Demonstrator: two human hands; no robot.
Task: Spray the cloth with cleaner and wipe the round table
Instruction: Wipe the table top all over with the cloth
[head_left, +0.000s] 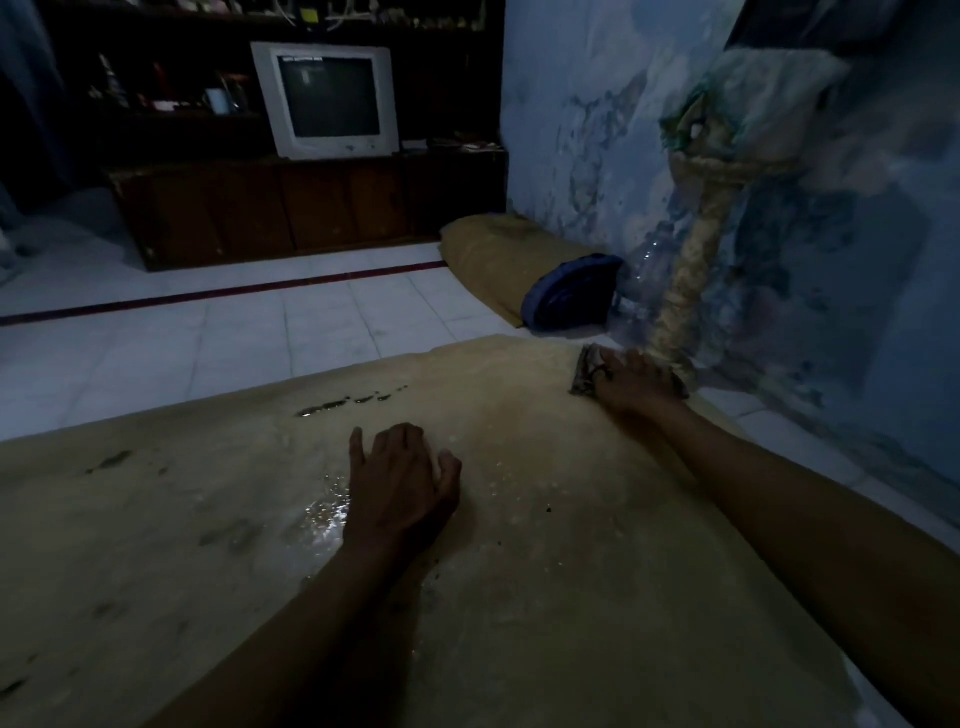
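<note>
1. Head view showed a dim room with a tan, rounded-edge tabletop (519, 597) filling the lower frame, its surface dull with dark smudges and a glistening wet patch (322, 517) near the middle.

2. Right hand (631, 382) lay at the far right edge of the tabletop, pressing down on a crumpled, dark patterned cloth (587, 371); the fingers looked spread over the cloth rather than bunched round it, though the low light made the grip hard to read.

3. Left hand (402, 480) rested flat on the tabletop, fingers relaxed and apart, holding nothing, just beside the wet patch.

4. A row of dark wet marks (345, 405) sat further out on the tabletop, between the two hands and the far rim.

5. No spray bottle could be picked out with certainty; a clear plastic bottle (644, 283) stood on the floor by the blue peeling wall (597, 130), well apart from the hands.

6. Judging by the cloth on the surface and the wetness, the step in hand seemed to be wiping, with spraying apparently done.

7. Much of the tabletop appeared unwiped. The next move would call for drawing the cloth back from the edge across the wet patch and smudges, keeping steady downward pressure while the left hand braced.
</note>
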